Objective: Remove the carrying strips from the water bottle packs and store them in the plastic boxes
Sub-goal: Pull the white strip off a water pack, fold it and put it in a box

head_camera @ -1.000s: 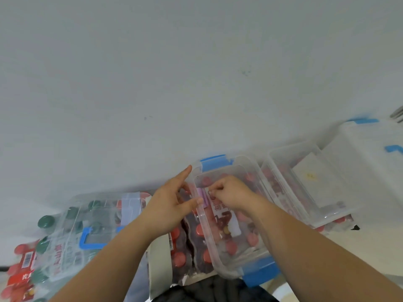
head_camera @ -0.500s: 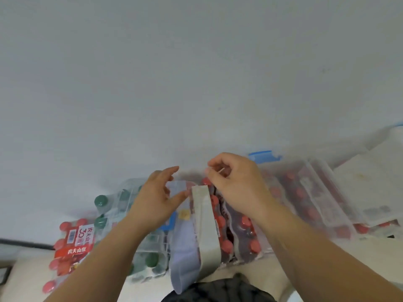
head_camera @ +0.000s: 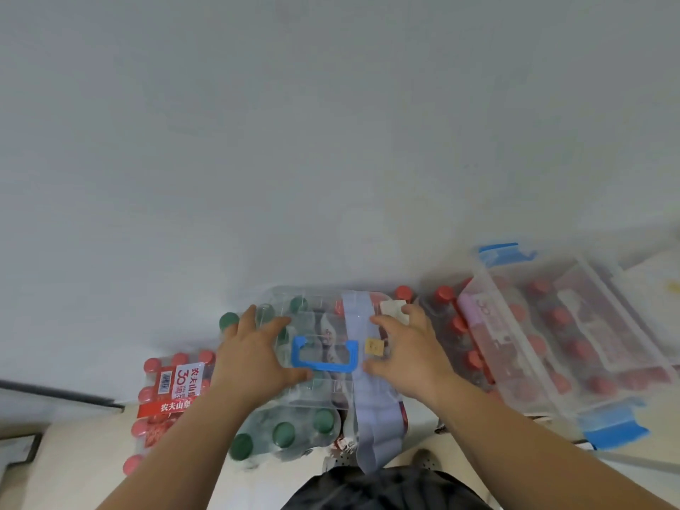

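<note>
A clear plastic lid (head_camera: 323, 318) with a blue handle (head_camera: 323, 357) lies on a pack of green-capped bottles (head_camera: 283, 432). My left hand (head_camera: 254, 358) rests on the lid's left side with its fingers spread. On the lid's right side lies my right hand (head_camera: 408, 355), fingers also spread. A wide pale grey carrying strip (head_camera: 371, 417) runs from the far edge of the packs towards me, passing between my hands. An open clear plastic box (head_camera: 489, 288) with blue latches stands to the right, on red-capped bottles.
A red-capped bottle pack (head_camera: 173, 392) with a red and white label stands at the left. More red-capped bottles (head_camera: 452, 325) sit between the lid and the box. A white wall rises just behind everything. A black cable (head_camera: 55, 393) runs along the floor at the left.
The view has swung left. My right hand has let go of the strip end it pinched. Both hands have moved onto the clear lid with the blue handle.
</note>
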